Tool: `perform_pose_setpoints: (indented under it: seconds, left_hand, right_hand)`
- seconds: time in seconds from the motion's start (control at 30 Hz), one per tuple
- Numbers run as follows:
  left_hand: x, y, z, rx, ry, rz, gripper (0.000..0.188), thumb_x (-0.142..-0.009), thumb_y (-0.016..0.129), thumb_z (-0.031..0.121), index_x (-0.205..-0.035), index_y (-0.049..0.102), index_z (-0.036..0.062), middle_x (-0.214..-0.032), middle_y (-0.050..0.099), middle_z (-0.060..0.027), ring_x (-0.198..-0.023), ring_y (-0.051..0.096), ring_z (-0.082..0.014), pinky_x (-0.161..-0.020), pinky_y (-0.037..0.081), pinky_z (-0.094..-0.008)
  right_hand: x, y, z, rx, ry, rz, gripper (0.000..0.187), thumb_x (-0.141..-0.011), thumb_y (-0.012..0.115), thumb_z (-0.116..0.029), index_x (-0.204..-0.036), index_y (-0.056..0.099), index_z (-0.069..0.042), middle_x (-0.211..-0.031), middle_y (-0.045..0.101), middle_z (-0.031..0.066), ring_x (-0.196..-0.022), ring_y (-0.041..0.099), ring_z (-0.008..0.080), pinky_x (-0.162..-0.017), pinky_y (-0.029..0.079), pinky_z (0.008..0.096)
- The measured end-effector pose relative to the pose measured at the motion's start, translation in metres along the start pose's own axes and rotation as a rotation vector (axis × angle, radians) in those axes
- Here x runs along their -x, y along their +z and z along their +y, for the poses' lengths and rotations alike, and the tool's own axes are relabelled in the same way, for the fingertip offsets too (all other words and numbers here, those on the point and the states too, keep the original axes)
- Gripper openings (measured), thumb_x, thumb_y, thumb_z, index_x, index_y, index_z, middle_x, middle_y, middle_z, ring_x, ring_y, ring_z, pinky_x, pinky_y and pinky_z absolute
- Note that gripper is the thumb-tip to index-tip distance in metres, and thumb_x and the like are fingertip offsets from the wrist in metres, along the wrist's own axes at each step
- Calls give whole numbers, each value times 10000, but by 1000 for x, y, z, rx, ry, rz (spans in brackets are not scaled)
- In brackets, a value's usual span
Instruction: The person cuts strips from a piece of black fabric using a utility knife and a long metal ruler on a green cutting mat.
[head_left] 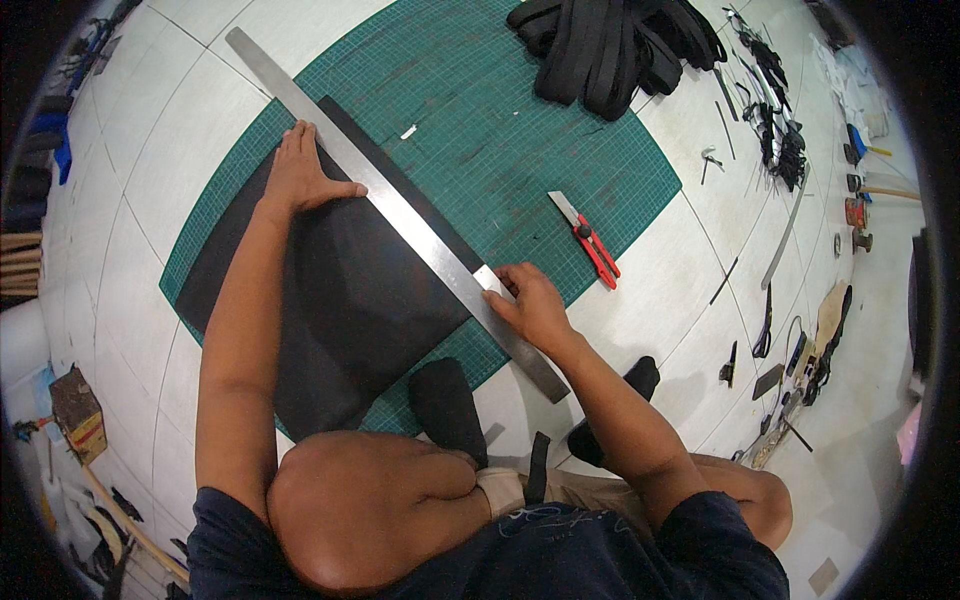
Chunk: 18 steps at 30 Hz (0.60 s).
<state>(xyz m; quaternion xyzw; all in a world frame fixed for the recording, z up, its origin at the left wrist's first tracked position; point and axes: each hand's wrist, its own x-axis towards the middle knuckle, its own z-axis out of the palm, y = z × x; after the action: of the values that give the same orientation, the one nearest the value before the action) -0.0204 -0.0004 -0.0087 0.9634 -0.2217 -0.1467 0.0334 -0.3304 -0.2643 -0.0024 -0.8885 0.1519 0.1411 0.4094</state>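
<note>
A long metal ruler (420,240) lies diagonally across a piece of black fabric (370,290) on the green cutting mat (440,120). My left hand (300,178) presses flat near the ruler's far end, thumb stretched over its edge and fingers apart from the thumb, on the fabric and ruler. At the fabric's near right edge, my right hand (532,308) is closed with curled fingers on a small white rectangular piece (487,280) set against the ruler. A strip of the fabric shows beyond the ruler. To the right, a red utility knife (592,245) rests with its blade out.
Bundled black webbing straps (610,50) sit at the mat's far edge. Tangled black cords (780,130), a curved metal strip (787,235) and small tools are strewn over the tiled floor at right. A box (77,412) stands at left. My feet are close to the mat.
</note>
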Motion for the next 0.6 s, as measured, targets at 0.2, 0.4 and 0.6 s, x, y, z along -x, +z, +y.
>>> perform_pose_setpoints:
  seconds: [0.2, 0.4, 0.6]
  left_hand:
    - [-2, 1, 5, 11, -16, -8, 1427, -525, 844, 710, -1549, 223, -67, -1636, 192, -251, -1519, 187, -408, -1239, 210, -470]
    - [-2, -5, 4, 8, -45, -38, 1445, -507, 845, 729, -1556, 222, -45, -1641, 181, -245, -1525, 170, -403, -1234, 192, -510]
    - [7, -18, 33, -168, -140, -88, 1385, -528, 849, 718, -1553, 269, -10, -1628, 233, -226, -1528, 177, -376, -1225, 176, -549]
  right_hand:
    - [1, 1, 4, 30, -56, 56, 361, -860, 729, -280, -1127, 686, -41, -1033, 644, 167, -1010, 636, 370, -880, 513, 457]
    - [-2, 5, 8, 47, -62, 65, 344, -847, 724, -277, -1095, 694, -39, -1054, 653, 173, -1015, 636, 371, -864, 515, 462]
    - [8, -34, 39, 198, -155, 396, 413, -784, 767, -215, -1116, 651, 0, -1029, 645, 198, -990, 624, 382, -870, 488, 482]
